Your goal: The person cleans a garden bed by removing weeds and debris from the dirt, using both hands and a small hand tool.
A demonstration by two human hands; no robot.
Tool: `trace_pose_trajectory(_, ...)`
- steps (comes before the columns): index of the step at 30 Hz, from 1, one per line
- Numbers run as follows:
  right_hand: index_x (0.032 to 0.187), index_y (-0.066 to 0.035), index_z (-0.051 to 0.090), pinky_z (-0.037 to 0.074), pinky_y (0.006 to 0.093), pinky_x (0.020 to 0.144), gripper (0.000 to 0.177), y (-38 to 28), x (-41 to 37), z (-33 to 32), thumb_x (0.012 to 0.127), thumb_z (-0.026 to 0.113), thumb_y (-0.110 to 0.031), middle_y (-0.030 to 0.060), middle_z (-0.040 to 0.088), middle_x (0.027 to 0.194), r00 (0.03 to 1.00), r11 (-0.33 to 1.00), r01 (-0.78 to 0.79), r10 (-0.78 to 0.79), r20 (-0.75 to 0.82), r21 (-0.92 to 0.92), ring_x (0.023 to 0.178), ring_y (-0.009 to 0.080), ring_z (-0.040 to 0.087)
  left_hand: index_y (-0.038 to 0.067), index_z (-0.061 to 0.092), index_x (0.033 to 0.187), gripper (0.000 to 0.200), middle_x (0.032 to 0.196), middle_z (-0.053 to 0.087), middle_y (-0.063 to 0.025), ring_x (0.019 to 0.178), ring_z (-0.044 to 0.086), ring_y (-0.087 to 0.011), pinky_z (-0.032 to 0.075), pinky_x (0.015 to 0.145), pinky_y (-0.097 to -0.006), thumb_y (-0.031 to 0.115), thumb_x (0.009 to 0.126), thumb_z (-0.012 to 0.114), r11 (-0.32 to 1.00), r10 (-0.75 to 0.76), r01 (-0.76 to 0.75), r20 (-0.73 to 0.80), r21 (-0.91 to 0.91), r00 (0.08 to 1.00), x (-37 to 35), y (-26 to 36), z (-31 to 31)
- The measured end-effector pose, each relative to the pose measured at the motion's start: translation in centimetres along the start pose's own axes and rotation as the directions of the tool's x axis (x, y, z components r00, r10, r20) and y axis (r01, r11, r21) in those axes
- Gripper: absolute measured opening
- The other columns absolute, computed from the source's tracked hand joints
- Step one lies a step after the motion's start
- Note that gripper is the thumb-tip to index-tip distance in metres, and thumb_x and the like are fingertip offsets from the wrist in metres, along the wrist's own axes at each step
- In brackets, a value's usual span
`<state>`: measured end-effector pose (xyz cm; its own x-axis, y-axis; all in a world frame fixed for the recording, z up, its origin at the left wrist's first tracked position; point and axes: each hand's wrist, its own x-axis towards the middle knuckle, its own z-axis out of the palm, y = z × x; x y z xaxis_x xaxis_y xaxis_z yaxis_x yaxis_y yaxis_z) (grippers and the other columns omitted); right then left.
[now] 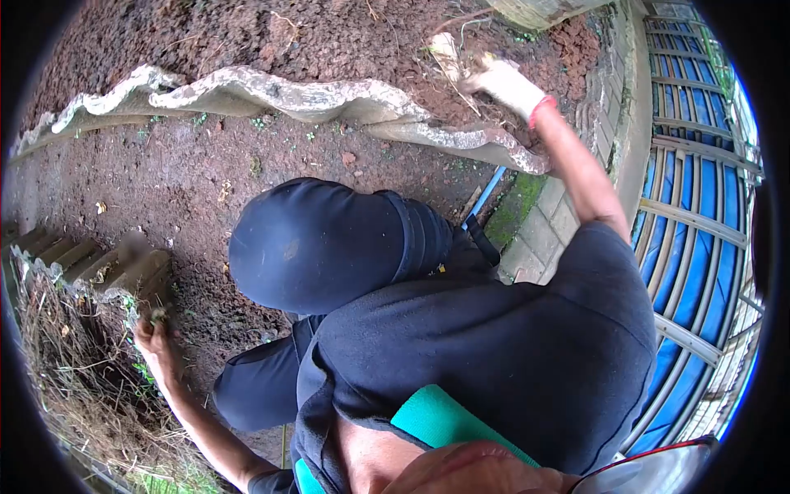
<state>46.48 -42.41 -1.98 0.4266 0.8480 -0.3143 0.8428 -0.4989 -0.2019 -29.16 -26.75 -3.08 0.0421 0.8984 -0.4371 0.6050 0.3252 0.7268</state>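
Gloved right hand (504, 84) at dry stalks (448, 67) on bed soil (239, 39); grip unclear. Bare left hand (158, 346) pinching small clump (158, 314) beside dry weed heap (107, 412). Bed looks mostly weeded; stalks, ground sprouts (258, 123) remain.

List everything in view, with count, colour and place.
Soil: expanse, brown, upper and middle
Wavy edging: one run, grey-white, across the soil
Corrugated piece: at least one, grey-brown, far left
Dry plant heap: one, tan, lower left
Pale object: one, top edge, cut off
Stalks: several, pale, beside the gloved hand
Rod: one, blue, beyond the knees
Moss: patch, green, beside paving
Paving: several blocks, grey, right of centre
Sheeting: count unclear, blue, right
Strap: one, green, near neck
Glasses: one pair, red-rimmed, bottom right
Left hand: one, bare, lower left
Right hand: one, white glove, top right
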Motion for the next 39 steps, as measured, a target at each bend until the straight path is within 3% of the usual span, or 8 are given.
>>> trace_pose_trajectory(4,0.128,-0.002,0.062,0.05,0.0295,0.084,0.044,-1.1,-2.3,-6.5,0.089,0.064,-0.023,0.0058,0.072,0.101,0.99,0.816,-0.01,-0.075,0.123,0.577,0.091,0.0114,0.063,0.009,0.07,0.102,0.016,0.082,0.068,-0.0046,0.066,0.058,-0.0104,0.047,0.057,-0.0256,0.018,0.094,0.06,0.979,0.202,-0.202,0.073,-0.006,0.977,0.5,14.1,2.9)
trace_pose_trajectory(12,0.12,-0.01,0.065,0.052,0.0429,0.086,0.037,-5.6,1.5,-4.8,0.087,0.061,-0.027,0.0189,0.069,0.102,0.772,0.888,0.382,-0.458,-0.441,-0.254,0.091,0.0354,0.067,-0.003,0.059,0.13,0.053,0.109,0.069,-0.0205,0.1,0.068,-0.0255,0.05,0.097,-0.0384,0.034,0.091,0.061,0.76,0.596,-0.638,0.259,0.123,0.76,-0.5,34.7,14.5)
trace_pose_trajectory(14,0.117,-0.01,0.067,0.053,0.0425,0.084,0.036,-7.3,0.4,-6.0,0.088,0.061,-0.029,0.0186,0.07,0.098,0.982,0.988,0.15,-0.146,0.121,-0.027,0.091,0.0335,0.068,-0.003,0.063,0.124,0.05,0.107,0.07,-0.0181,0.094,0.069,-0.0222,0.053,0.09,-0.0346,0.035,0.093,0.058,0.701,0.662,-0.686,0.536,-0.194,0.524,-0.4,38.4,19.8)
trace_pose_trajectory(19,0.119,-0.003,0.067,0.051,0.0338,0.085,0.042,-1.4,-1.8,-11.9,0.089,0.065,-0.033,0.0152,0.073,0.1,0.893,0.996,-0.061,0.081,-0.442,0.059,0.092,0.0212,0.068,-0.008,0.054,0.13,0.047,0.109,0.067,-0.0259,0.094,0.067,-0.0334,0.05,0.092,-0.0403,0.028,0.099,0.051,0.259,0.829,-0.964,0.497,0.061,0.254,0.0,41.9,32.7)
trace_pose_trajectory(23,0.115,-0.008,0.07,0.052,0.0423,0.088,0.04,-7.3,-6.0,-16.4,0.092,0.056,-0.037,0.019,0.069,0.11,0.702,0.862,-0.243,-0.16,-0.694,-0.445,0.102,0.0371,0.066,-0.007,0.062,0.12,0.034,0.086,0.068,-0.0147,0.07,0.061,-0.017,0.05,0.064,-0.031,0.011,0.093,0.054,0.54,0.779,-0.821,0.479,-0.183,0.405,-0.5,42.6,22.9)
trace_pose_trajectory(28,0.131,-0.004,0.058,0.048,0.0403,0.097,0.041,-9.7,-3.1,-16.4,0.096,0.058,-0.025,0.0241,0.062,0.124,0.961,0.859,0.179,-0.257,-0.101,-0.48,0.114,0.0365,0.061,-0.005,0.068,0.111,0.03,0.08,0.069,-0.0079,0.071,0.06,-0.0104,0.05,0.064,-0.0272,0.009,0.085,0.064,0.81,0.587,-0.584,-0.074,0.057,0.806,-2.8,28.1,7.1)
trace_pose_trajectory(33,0.135,-0.007,0.055,0.047,0.0394,0.102,0.045,-31.7,-2.4,-13.8,0.093,0.062,-0.02,0.02,0.058,0.132,0.406,0.389,0.774,-0.911,-0.08,-0.499,0.121,0.0328,0.058,-0.004,0.069,0.106,0.034,0.091,0.069,-0.0139,0.081,0.065,-0.0195,0.051,0.075,-0.0334,0.025,0.089,0.066,0.988,-0.111,0.149,-0.516,0.034,0.85,-6.2,2.7,-4.2)
trace_pose_trajectory(39,0.131,-0.004,0.056,0.05,0.0409,0.097,0.045,-52.5,-3.1,5.4,0.091,0.064,-0.023,0.0192,0.063,0.12,-0.184,-0.167,0.983,-0.888,0.421,0.076,0.112,0.0329,0.062,-0.003,0.07,0.103,0.04,0.089,0.063,-0.0248,0.084,0.064,-0.0302,0.051,0.077,-0.042,0.033,0.088,0.066,0.863,-0.44,0.484,-0.684,-0.143,0.582,-11.3,-23.7,5.0)
